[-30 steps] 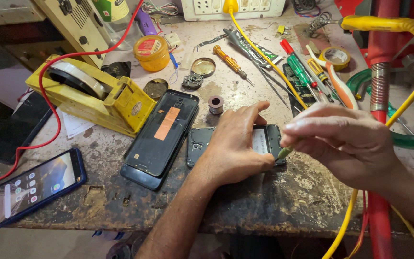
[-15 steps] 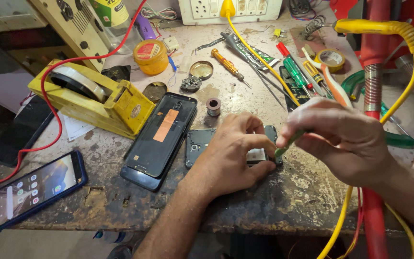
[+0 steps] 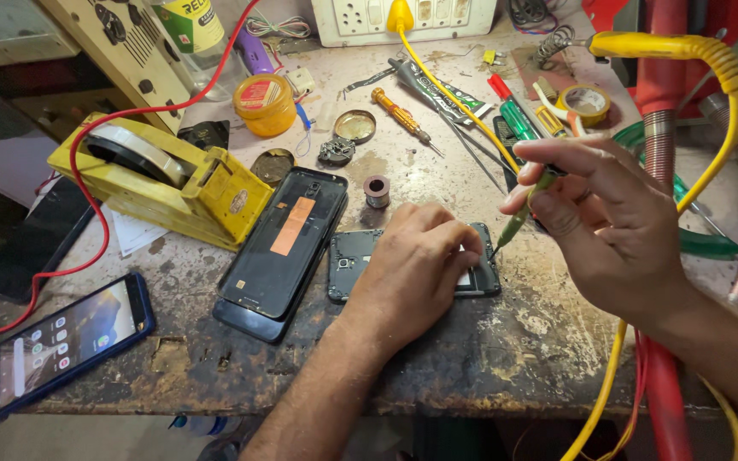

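An opened black phone (image 3: 348, 260) lies on the worn workbench (image 3: 506, 341) with its inner parts showing. My left hand (image 3: 412, 269) presses flat on it, fingers curled over its middle. My right hand (image 3: 600, 213) holds a small green-handled screwdriver (image 3: 523, 209), tip pointing down at the phone's right end, just above it. A black phone back cover (image 3: 288, 243) with an orange strip lies left of the opened phone.
A yellow tape dispenser (image 3: 160, 183) stands at the left. A lit phone (image 3: 66, 341) lies at the front left edge. An orange jar (image 3: 265, 104), screwdrivers (image 3: 403, 115), a solder spool (image 3: 377, 189), tape roll (image 3: 587, 102) and a yellow cable (image 3: 711, 102) crowd the back and right.
My right hand has lifted and pulled back to the right, raising the screwdriver tip off the phone. My left hand stays pressed on the phone.
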`<move>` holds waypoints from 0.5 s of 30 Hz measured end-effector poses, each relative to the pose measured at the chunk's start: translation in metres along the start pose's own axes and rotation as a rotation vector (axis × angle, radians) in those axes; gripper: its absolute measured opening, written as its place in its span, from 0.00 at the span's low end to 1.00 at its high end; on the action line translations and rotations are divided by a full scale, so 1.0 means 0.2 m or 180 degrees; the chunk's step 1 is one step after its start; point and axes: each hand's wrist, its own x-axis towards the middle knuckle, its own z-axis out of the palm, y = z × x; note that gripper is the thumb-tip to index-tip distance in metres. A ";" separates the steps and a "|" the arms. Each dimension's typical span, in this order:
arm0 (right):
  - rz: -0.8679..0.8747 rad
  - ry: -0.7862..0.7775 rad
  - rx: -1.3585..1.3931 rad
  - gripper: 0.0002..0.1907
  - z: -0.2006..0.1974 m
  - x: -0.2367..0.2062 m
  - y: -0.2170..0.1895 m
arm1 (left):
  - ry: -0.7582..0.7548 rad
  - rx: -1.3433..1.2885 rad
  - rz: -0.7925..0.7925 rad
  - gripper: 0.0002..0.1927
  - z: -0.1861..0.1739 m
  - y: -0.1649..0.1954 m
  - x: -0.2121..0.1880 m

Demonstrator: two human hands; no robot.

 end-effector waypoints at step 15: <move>0.0000 -0.0109 0.0041 0.18 0.00 0.01 0.00 | 0.0105 0.0068 -0.0090 0.03 0.03 -0.04 -0.01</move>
